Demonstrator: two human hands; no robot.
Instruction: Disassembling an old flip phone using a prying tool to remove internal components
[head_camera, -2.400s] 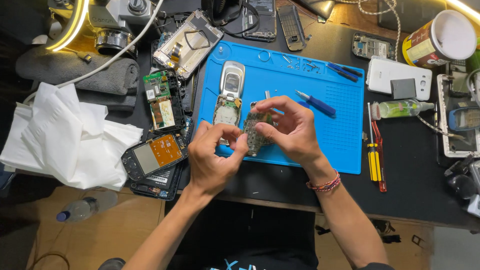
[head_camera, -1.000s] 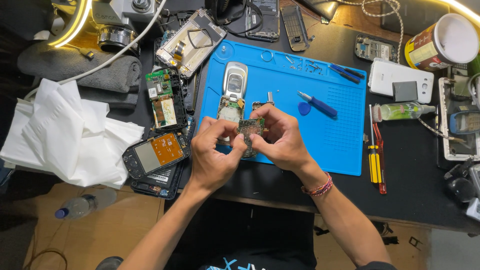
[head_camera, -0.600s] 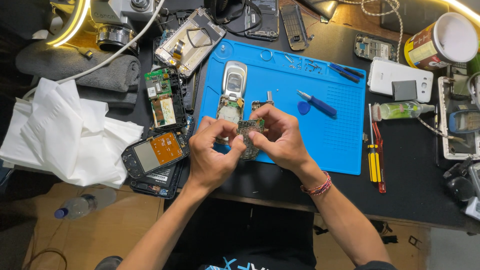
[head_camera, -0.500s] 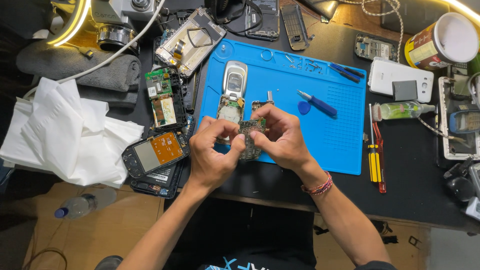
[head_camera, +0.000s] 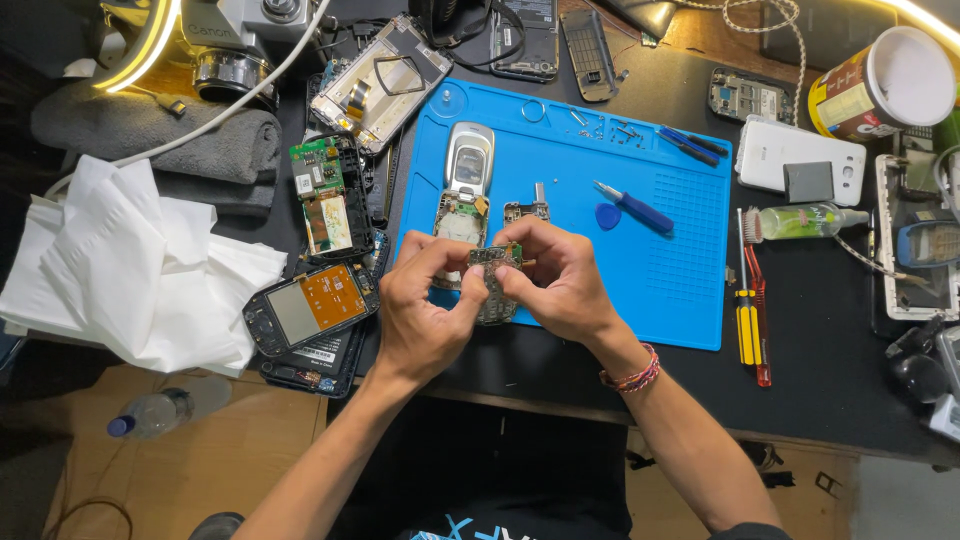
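My left hand (head_camera: 425, 305) and my right hand (head_camera: 560, 280) meet over the near edge of a blue work mat (head_camera: 660, 270). Together they pinch a small phone circuit board (head_camera: 492, 285), held upright between the fingertips. Just beyond the hands an opened silver flip phone (head_camera: 466, 175) lies on the mat, its lower half stripped. A small grey part (head_camera: 526, 208) lies next to it. A blue-handled screwdriver (head_camera: 632, 206) and a blue pick (head_camera: 606, 216) rest to the right of my right hand.
White cloth (head_camera: 130, 270) lies at the left, with a black phone part showing an orange panel (head_camera: 305, 308) and a green circuit board (head_camera: 322, 190) beside it. A yellow-handled screwdriver (head_camera: 748, 318), a white phone (head_camera: 798, 158), a small bottle (head_camera: 805, 220) and a can (head_camera: 878, 85) sit right.
Both hands drew closer together around the circuit board and shifted slightly toward the flip phone. My right hand's fingers have moved onto the board's top edge.
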